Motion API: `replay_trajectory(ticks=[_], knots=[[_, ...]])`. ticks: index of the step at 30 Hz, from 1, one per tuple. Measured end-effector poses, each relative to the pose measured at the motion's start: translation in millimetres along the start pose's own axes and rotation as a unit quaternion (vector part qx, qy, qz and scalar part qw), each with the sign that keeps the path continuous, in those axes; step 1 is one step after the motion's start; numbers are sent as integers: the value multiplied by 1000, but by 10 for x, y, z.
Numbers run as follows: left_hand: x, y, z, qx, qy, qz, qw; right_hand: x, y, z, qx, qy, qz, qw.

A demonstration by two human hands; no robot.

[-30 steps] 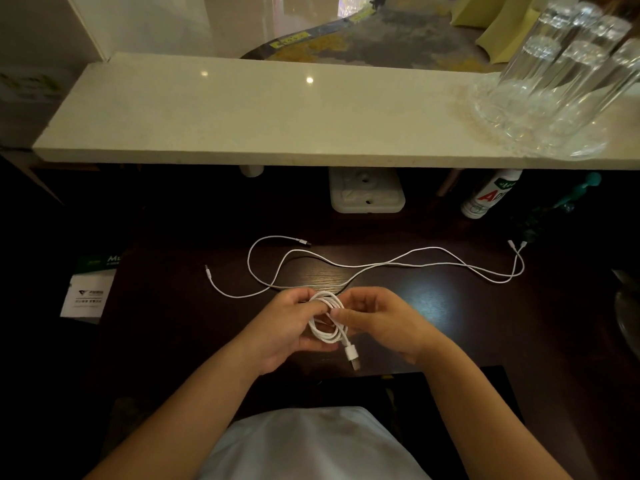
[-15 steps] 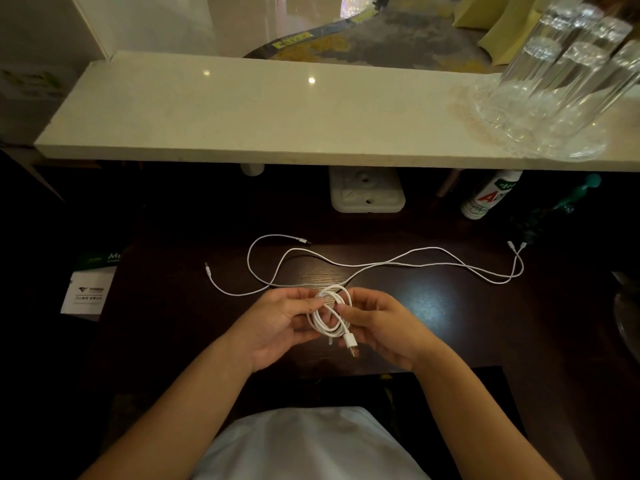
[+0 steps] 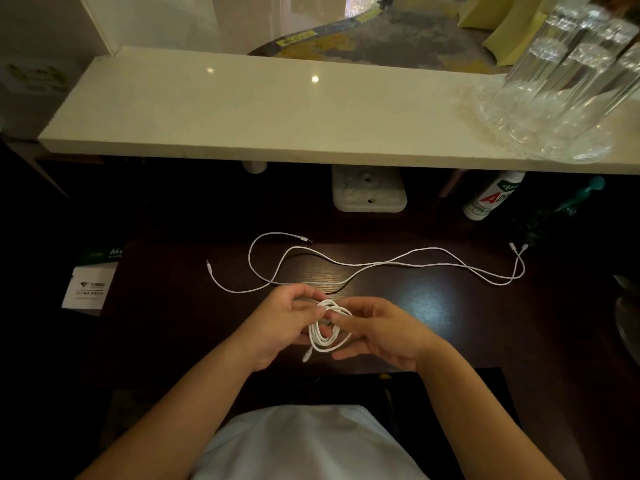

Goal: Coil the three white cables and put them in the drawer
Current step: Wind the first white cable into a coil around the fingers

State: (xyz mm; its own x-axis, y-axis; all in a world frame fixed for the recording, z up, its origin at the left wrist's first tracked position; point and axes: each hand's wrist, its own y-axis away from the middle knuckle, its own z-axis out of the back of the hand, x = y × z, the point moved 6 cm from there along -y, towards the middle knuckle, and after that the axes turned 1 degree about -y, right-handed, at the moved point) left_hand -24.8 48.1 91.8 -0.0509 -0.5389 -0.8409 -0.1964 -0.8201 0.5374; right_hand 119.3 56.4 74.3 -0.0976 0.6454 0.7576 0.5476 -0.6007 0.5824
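A coiled white cable (image 3: 323, 336) hangs between my hands above the dark desk (image 3: 433, 317). My left hand (image 3: 277, 323) pinches the top of the coil between thumb and fingers. My right hand (image 3: 377, 332) holds the coil's right side with a finger through the loops. One plug end dangles below the coil. Two more white cables lie loose and stretched across the desk behind my hands: one loose cable (image 3: 263, 268) curves at the left, and the other loose cable (image 3: 450, 263) runs to the right. The drawer is not in sight.
A pale stone shelf (image 3: 277, 116) overhangs the back of the desk, with clear glasses on a glass tray (image 3: 561, 88) at its right. Under it sit a white power block (image 3: 369, 192) and a white bottle (image 3: 493, 197). A paper packet (image 3: 90, 289) lies at the left.
The coil has turned in my hands and its plug end now dangles lower left of the loops. My right fingers have moved into the coil.
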Motion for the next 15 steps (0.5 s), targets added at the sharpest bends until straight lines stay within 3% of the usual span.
replay_trajectory(ticks=[4,8,10,15], knots=[[-24,9,13,17,13,0,1000,28,-16,10,3,41,20,999],[10,-7,3,47,82,21,995,-8,-38,0,-21,-72,24,997],[14,-13,-29,64,66,16,996,-35,-69,-75,-32,-119,29,992],[28,-56,-55,35,125,10,992,-70,-120,-224,-54,-189,29,980]])
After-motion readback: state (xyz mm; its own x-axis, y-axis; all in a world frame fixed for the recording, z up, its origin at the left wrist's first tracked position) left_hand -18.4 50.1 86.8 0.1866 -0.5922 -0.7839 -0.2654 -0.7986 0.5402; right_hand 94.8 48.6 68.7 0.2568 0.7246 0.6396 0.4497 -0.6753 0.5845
